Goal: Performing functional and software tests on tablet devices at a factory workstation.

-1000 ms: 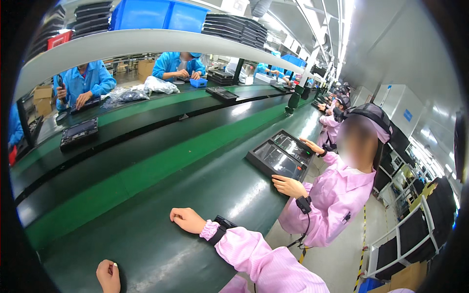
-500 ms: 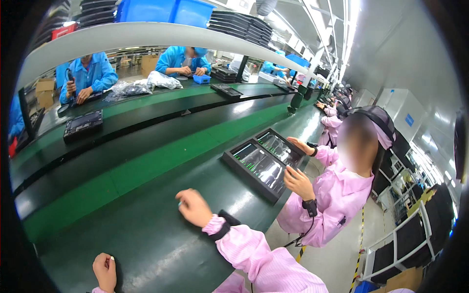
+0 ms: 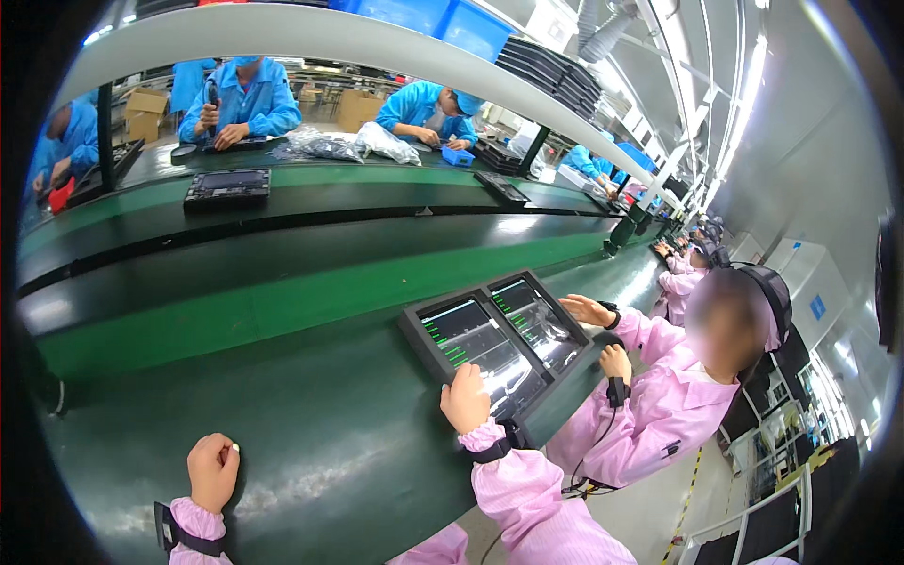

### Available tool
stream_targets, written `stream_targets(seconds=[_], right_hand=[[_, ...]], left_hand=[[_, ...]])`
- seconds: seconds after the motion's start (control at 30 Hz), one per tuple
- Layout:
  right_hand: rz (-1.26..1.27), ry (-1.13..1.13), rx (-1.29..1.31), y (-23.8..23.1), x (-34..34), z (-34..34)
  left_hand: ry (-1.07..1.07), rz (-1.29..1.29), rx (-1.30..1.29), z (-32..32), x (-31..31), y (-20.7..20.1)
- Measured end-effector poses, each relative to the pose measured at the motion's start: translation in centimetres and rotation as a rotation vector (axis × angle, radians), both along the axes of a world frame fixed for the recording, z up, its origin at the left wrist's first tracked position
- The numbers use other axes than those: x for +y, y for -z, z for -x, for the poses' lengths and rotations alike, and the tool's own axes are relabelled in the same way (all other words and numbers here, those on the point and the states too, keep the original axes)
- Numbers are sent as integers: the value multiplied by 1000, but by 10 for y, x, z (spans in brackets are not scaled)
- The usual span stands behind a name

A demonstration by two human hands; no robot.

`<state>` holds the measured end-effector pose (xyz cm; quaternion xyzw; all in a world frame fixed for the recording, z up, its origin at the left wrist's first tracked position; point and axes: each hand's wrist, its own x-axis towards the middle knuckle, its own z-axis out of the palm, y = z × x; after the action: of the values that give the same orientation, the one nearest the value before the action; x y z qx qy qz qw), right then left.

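- Head view: black two-compartment tray (image 3: 517,336) on the green bench (image 3: 282,400), a glossy panel (image 3: 480,347) in each compartment.
- Right hand (image 3: 465,400): bent over tray's near-left edge; cannot tell whether pinching.
- Left hand (image 3: 213,471): loosely curled above bench; closure unclear.

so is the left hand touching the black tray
No, a stretch of bare green table lies between the left hand and the tray.
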<state>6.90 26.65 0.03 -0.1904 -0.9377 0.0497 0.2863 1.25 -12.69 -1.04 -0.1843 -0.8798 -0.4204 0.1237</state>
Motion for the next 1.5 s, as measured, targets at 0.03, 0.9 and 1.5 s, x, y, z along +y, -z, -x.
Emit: stream_targets(seconds=[0.03, 0.9, 1.5], right_hand=[[53, 73, -123, -3, -3, 4], [267, -766, -215, -65, -99, -91], [954, -458, -38, -21, -15, -113]], left_hand=[[3, 11, -13, -1, 0, -2], [-320, 20, -39, -139, -24, -40], [-279, 257, -13, -148, -34, -51]])
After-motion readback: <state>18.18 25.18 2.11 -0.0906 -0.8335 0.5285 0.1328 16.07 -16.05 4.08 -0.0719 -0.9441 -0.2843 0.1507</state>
